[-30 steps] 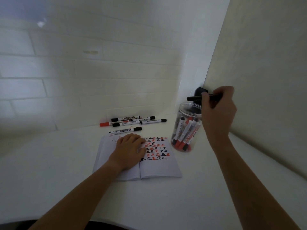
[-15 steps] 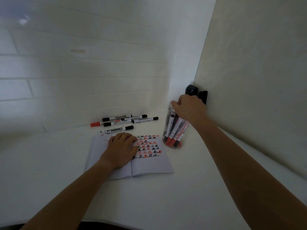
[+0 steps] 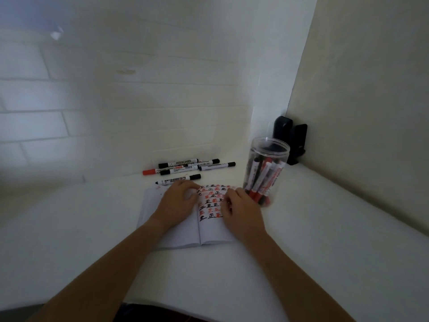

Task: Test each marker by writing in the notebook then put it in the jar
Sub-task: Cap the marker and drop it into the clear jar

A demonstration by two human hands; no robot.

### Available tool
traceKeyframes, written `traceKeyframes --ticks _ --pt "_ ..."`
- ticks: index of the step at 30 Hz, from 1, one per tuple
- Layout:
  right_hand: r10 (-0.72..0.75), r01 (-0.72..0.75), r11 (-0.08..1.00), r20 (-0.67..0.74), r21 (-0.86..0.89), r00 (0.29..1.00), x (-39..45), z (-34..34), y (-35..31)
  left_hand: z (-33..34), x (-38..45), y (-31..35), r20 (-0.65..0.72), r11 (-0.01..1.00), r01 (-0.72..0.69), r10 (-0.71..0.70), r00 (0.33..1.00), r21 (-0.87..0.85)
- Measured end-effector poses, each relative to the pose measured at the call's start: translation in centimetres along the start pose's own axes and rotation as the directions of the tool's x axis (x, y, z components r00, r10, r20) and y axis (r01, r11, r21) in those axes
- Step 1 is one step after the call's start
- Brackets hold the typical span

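1. Your left hand lay flat on the open notebook, its fingers straight and loosely spread, pressing down the left page near the spine.
2. Your right hand rested on the right page, and its fingers were loosely curled. They held nothing that I could see, though motion blur hid the fingertips.
3. Between the fingers of your two hands, the page showed rows of red and black test marks.
4. Just beyond your left fingertips, a black-capped marker lay on the desk at the notebook's far edge. I could not tell whether it touched your hand.
5. Further out from those fingers lay a small cluster of loose markers. One had a red cap, and the others had black caps.
6. Just to the right of your right fingers, the clear jar stood upright and open-topped. It was close to your knuckles but apart from them.
7. Inside the jar, several red and black markers leaned against one another.
8. Behind the jar, well past your fingers, a black object sat in the corner against the wall.
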State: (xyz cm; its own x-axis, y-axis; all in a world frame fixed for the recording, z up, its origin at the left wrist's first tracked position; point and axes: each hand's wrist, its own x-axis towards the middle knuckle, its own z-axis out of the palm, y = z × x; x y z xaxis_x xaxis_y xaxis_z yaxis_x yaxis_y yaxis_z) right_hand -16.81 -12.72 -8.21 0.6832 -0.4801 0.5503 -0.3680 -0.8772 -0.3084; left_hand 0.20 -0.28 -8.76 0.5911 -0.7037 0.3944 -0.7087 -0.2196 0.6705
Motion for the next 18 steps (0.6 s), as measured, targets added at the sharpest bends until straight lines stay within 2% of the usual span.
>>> traceKeyframes --ticks 3,5,9,12,18 --pt "0.021 -0.022 1.000 0.079 0.015 0.997 -0.1 0.7 0.6 -0.5 0.4 -0.9 -0.077 0.996 0.052 -0.058 0.995 -0.077" --pt "0.018 -0.017 1.000 0.086 -0.011 0.996 -0.4 1.0 0.6 -0.7 1.1 -1.4 -0.078 0.996 0.068 -0.072 0.994 -0.053" --pt "0.030 -0.028 0.999 0.077 -0.030 0.997 -0.5 1.4 0.7 -1.1 3.2 -3.2 -0.100 0.982 0.022 -0.004 0.995 0.186" --pt "0.027 -0.024 0.999 0.081 -0.043 0.996 -0.5 1.6 0.7 -1.4 4.9 -4.5 -0.114 0.936 0.063 -0.024 0.993 0.348" --pt "0.047 -0.046 0.999 0.073 -0.023 0.996 -0.5 2.2 1.0 -1.5 7.4 -5.0 -0.084 0.903 0.094 -0.064 0.994 0.418"
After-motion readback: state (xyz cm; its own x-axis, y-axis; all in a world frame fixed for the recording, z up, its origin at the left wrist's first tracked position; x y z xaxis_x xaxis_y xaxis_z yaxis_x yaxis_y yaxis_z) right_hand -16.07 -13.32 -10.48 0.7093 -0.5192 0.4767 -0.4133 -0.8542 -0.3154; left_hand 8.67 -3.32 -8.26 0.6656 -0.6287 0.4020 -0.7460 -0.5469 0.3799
